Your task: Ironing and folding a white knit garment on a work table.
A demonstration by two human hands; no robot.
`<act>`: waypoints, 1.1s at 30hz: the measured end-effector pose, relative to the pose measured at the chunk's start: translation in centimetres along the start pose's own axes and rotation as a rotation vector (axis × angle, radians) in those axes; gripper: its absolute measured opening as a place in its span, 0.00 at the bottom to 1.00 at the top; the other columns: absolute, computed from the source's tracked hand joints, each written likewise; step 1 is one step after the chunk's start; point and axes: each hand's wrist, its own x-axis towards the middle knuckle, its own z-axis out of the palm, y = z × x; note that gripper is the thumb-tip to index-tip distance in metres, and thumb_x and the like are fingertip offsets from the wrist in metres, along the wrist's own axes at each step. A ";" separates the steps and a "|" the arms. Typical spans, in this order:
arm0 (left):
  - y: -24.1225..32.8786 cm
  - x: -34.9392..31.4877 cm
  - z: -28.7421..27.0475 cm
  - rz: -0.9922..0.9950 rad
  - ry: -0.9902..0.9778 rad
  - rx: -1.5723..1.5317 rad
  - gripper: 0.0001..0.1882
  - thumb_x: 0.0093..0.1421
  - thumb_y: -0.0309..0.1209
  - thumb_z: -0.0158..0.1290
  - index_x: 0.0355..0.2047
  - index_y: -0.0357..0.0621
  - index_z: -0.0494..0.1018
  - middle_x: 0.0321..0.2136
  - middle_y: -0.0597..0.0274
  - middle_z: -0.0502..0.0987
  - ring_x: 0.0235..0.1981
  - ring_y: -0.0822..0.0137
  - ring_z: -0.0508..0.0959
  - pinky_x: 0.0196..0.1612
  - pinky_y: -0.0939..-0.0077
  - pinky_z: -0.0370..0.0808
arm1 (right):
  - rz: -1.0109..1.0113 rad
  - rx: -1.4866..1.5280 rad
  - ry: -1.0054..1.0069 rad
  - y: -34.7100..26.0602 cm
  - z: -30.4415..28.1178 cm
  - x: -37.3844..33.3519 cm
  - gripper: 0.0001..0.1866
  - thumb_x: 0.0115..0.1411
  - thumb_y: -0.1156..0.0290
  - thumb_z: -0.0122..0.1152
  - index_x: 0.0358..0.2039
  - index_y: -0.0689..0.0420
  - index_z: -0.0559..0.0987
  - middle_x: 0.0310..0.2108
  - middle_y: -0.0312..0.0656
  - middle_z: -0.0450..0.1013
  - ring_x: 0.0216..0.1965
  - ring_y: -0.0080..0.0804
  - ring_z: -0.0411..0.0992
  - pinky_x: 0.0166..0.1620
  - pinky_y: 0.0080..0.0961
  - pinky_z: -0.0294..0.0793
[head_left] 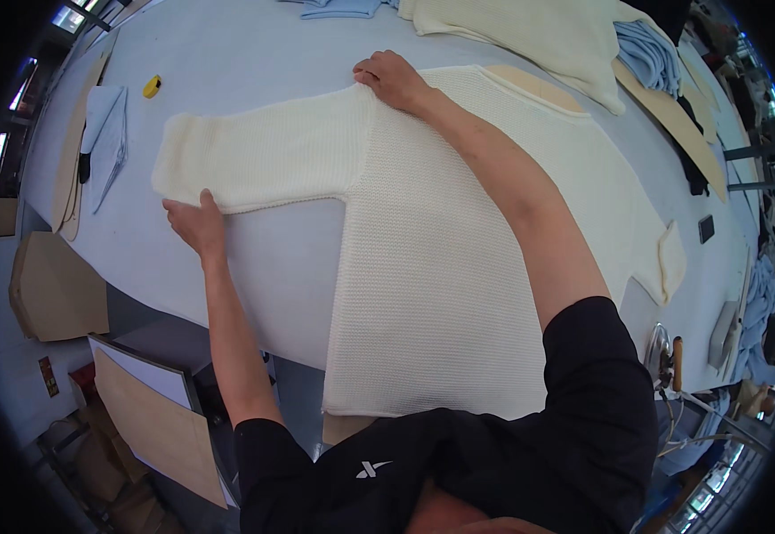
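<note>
A cream knitted sweater (pixel 441 258) lies spread flat on a pale table, its left-hand sleeve stretched out sideways. At that sleeve's cuff end, my left hand (pixel 198 224) grips the lower edge, thumb on top and fingertips partly hidden by the knit. My right hand (pixel 394 82) reaches across to the sleeve's shoulder seam and pinches the upper edge with curled fingers. A beige board (pixel 539 87) shows within the neck opening. On the right, the other sleeve (pixel 661 262) is bent, with its cuff turned up.
A yellow tape measure (pixel 152 86) and folded light-blue fabric (pixel 105 138) lie at left. Another cream knit (pixel 530 36) and blue garments (pixel 647 55) are piled at the far side. A phone (pixel 706 229) and a steam iron (pixel 663 356) sit at right. A panel (pixel 161 418) leans below the table's left edge.
</note>
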 end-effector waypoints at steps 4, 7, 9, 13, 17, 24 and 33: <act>9.2 -5.4 5.1 0.827 -0.287 -0.160 0.25 0.69 0.30 0.44 0.66 0.43 0.63 0.67 0.52 0.64 0.72 0.51 0.56 0.72 0.48 0.50 | -0.081 -0.137 0.092 -1.5 -0.6 -0.2 0.14 0.69 0.62 0.55 0.49 0.54 0.81 0.49 0.37 0.79 0.46 0.35 0.74 0.53 0.27 0.72; 8.3 -2.5 10.1 0.780 -0.558 0.177 0.23 0.72 0.39 0.37 0.65 0.56 0.64 0.69 0.66 0.63 0.72 0.56 0.55 0.72 0.41 0.47 | -0.157 -0.177 0.143 -3.1 -1.1 -1.7 0.19 0.71 0.59 0.51 0.56 0.53 0.76 0.57 0.36 0.73 0.55 0.36 0.69 0.61 0.30 0.66; 7.6 -1.7 11.1 0.836 -0.485 0.291 0.24 0.72 0.40 0.36 0.66 0.55 0.63 0.69 0.67 0.62 0.73 0.57 0.54 0.71 0.39 0.46 | -0.212 -0.165 0.241 -2.5 -1.3 -5.4 0.23 0.72 0.56 0.48 0.61 0.53 0.72 0.63 0.36 0.70 0.61 0.38 0.66 0.66 0.33 0.62; 9.5 -3.4 14.2 0.882 -0.397 0.297 0.25 0.72 0.39 0.35 0.68 0.54 0.60 0.70 0.64 0.60 0.72 0.50 0.54 0.69 0.33 0.47 | -0.095 -0.372 0.018 -1.5 -3.7 -10.3 0.33 0.73 0.44 0.35 0.69 0.50 0.64 0.72 0.37 0.56 0.74 0.40 0.48 0.75 0.45 0.38; 7.9 -2.4 14.5 0.767 -0.558 0.477 0.26 0.74 0.41 0.32 0.71 0.58 0.55 0.72 0.63 0.55 0.74 0.52 0.49 0.69 0.34 0.46 | -0.125 -0.163 -0.003 -1.3 -5.2 -18.4 0.33 0.74 0.44 0.32 0.67 0.54 0.65 0.71 0.44 0.57 0.74 0.41 0.49 0.76 0.42 0.40; 8.7 -1.5 13.4 0.774 -0.577 0.446 0.27 0.75 0.45 0.28 0.71 0.55 0.55 0.73 0.63 0.54 0.75 0.52 0.47 0.71 0.38 0.41 | 0.808 -0.254 0.207 14.8 -22.3 -43.1 0.32 0.75 0.47 0.27 0.70 0.53 0.62 0.72 0.41 0.56 0.74 0.38 0.47 0.76 0.38 0.40; 6.1 -4.8 10.0 0.747 -0.749 0.152 0.33 0.75 0.52 0.22 0.73 0.48 0.50 0.74 0.55 0.49 0.76 0.52 0.42 0.72 0.41 0.35 | 0.692 -0.493 0.219 14.2 -21.7 -48.5 0.31 0.75 0.44 0.28 0.72 0.41 0.60 0.74 0.33 0.51 0.76 0.35 0.43 0.76 0.39 0.38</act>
